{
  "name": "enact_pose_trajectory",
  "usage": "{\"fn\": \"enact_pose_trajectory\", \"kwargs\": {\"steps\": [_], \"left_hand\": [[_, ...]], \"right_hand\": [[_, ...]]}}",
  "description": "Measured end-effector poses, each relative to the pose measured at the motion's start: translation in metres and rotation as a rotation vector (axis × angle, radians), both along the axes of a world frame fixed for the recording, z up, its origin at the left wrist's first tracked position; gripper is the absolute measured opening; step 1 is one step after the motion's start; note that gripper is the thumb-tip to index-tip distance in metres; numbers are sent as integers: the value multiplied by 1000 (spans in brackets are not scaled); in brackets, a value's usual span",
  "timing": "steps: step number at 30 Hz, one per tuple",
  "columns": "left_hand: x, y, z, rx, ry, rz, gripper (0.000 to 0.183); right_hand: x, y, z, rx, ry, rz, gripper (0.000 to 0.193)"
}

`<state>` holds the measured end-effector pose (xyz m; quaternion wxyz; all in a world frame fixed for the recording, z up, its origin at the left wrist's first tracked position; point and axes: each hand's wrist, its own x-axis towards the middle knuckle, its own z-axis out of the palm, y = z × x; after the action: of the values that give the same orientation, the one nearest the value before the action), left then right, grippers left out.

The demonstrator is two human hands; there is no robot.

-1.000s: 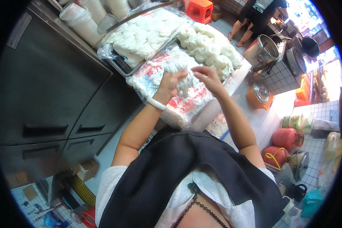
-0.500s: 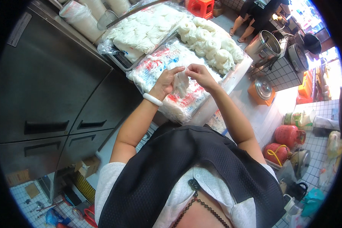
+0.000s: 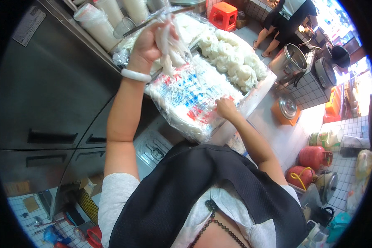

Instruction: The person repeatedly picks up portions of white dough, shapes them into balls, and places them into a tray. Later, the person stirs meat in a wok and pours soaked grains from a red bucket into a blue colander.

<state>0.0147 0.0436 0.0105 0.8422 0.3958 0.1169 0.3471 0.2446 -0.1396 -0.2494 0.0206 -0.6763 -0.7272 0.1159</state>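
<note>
My left hand [image 3: 146, 48], with a white bangle at its wrist, is raised over the far left of the worktop. Its fingers are closed around a limp bunch of white noodles [image 3: 168, 51], whose strands hang down loosely. Lower and to the right, my right hand [image 3: 226, 108] is closed at the near right part of a clear plastic bag [image 3: 190, 93] with red and blue print. White noodles show through this bag. What the right fingertips pinch, if anything, is too small to make out. Coiled white noodle bundles [image 3: 235, 58] lie beyond the right hand.
A dark steel refrigerator [image 3: 58, 82] stands along my left. White containers [image 3: 96, 29] and a strainer [image 3: 124, 28] are at the back left. A red stool [image 3: 223, 15], a person [image 3: 283, 22], a large steel pot [image 3: 292, 58] and red gas cylinders [image 3: 312, 157] are farther off.
My hands were together over the printed bag. The left has gone up and away to the left with the noodles, while the right has moved nearer and to the right, down to the bag.
</note>
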Motion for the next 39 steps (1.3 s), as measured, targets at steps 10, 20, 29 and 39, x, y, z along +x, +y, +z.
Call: {"fn": "enact_pose_trajectory", "kwargs": {"steps": [10,20,29,39], "left_hand": [[21,-3,26,59,48,214,37],[74,-55,-129,-218,219,285,23],[83,-85,-152,-473,135,192,46],[80,-63,-132,-845,239,152,16]], "right_hand": [[-16,-3,63,6,194,-29,47],[-23,81,153,239,626,-149,28],[-27,66,159,366,608,-143,27],[-10,4,175,448,629,-54,16]]}}
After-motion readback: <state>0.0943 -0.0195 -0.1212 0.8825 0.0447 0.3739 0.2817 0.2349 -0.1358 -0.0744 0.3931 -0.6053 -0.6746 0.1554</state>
